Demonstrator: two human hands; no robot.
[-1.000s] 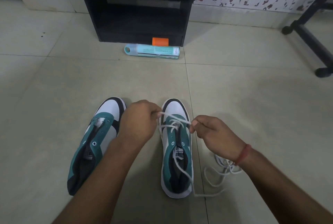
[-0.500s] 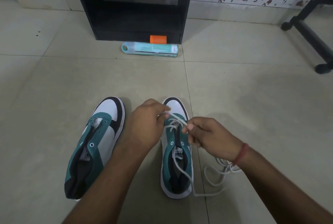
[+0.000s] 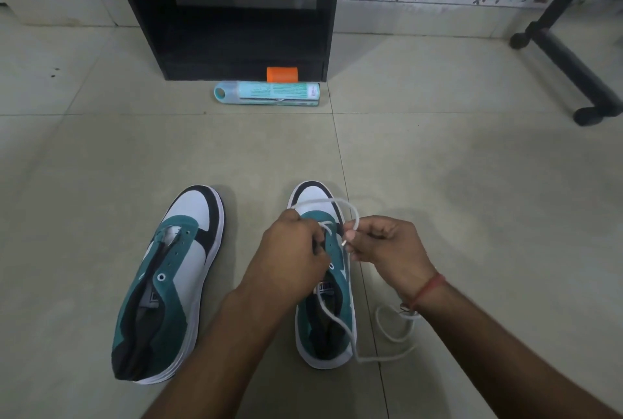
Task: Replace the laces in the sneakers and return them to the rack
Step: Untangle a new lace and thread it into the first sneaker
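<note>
Tiled floor, sneakers at 6 o'clock.
Left hand and right hand pinch limp white lace; grip stiff tip.

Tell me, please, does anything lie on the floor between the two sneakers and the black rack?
Yes: a teal tube and an orange roll lie against the black rack base, ahead of the sneakers.
</note>
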